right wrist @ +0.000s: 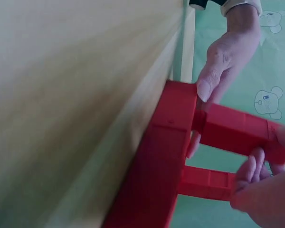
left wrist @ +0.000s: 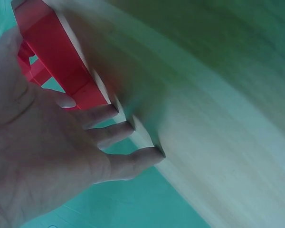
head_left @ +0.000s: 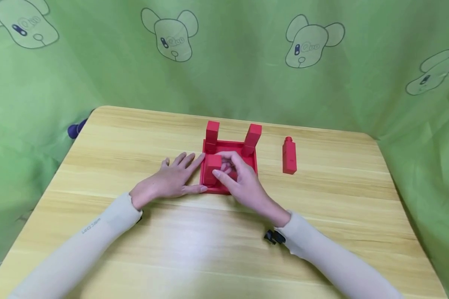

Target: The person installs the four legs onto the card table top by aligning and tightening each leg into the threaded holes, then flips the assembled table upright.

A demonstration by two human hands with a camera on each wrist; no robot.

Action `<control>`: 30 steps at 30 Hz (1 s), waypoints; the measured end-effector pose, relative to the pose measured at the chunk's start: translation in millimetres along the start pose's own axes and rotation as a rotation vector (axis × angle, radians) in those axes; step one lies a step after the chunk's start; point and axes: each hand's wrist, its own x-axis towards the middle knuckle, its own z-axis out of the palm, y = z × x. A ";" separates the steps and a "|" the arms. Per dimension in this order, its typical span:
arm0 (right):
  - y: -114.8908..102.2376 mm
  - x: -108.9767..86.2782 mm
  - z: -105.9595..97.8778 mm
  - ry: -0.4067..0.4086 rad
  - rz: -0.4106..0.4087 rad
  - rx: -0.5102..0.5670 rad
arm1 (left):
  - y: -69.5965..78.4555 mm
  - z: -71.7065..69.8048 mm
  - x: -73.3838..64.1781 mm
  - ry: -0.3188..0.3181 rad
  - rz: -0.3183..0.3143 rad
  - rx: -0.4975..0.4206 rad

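A square red tray-like base [head_left: 229, 191] with raised edges lies on the table. Two red square legs [head_left: 212, 132] stand upright at its far corners. At the near left corner, my right hand [head_left: 243, 182] holds another red leg [head_left: 214, 162] between thumb and fingers; in the right wrist view this leg [right wrist: 237, 130] leans slightly, its narrow end at the base's corner. My left hand [head_left: 173, 176] lies with spread, straight fingers against the base's left side. Its thumb and a fingertip touch the edge in the left wrist view, beside the red base [left wrist: 61, 52].
A loose red leg [head_left: 289, 157] with a threaded-looking narrow end lies right of the base on the wooden table [head_left: 340, 199]. Green curtains [head_left: 239, 83] with mouse-head drawings hang behind and at the sides. A dark blue object [head_left: 75, 129] pokes out past the table's left edge.
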 end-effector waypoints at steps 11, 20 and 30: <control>-4.7 -1.6 -4.0 -0.055 0.004 -0.078 | 1.6 -1.2 -1.0 -0.009 -0.001 -0.001; 0.1 -1.3 -4.8 -0.036 0.001 -0.103 | 1.3 0.4 -0.5 -0.006 -0.008 0.013; 6.2 0.8 -3.5 -0.045 -0.024 -0.158 | 1.4 1.1 -1.5 0.004 -0.004 0.001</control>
